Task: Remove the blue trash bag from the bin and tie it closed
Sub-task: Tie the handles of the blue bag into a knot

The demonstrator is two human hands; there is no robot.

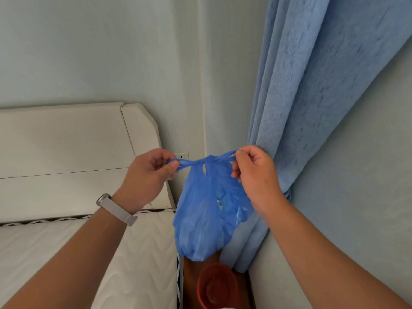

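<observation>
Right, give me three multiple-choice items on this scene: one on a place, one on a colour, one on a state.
1. Where is the bin relative to the trash bag?
A. Below it
B. On the bed
C. Behind the curtain

2. What colour is the bin?
A. White
B. Red
C. Green

3. What state is the bag in?
A. Lying flat on the bed
B. Still lining the bin
C. Held in the air with its handles knotted

Answers: 1 A, the bin sits on the floor under the hanging bag. 2 B, its rim and inside are red. 3 C, the left hand and right hand each pull a handle out from the knot.
</observation>
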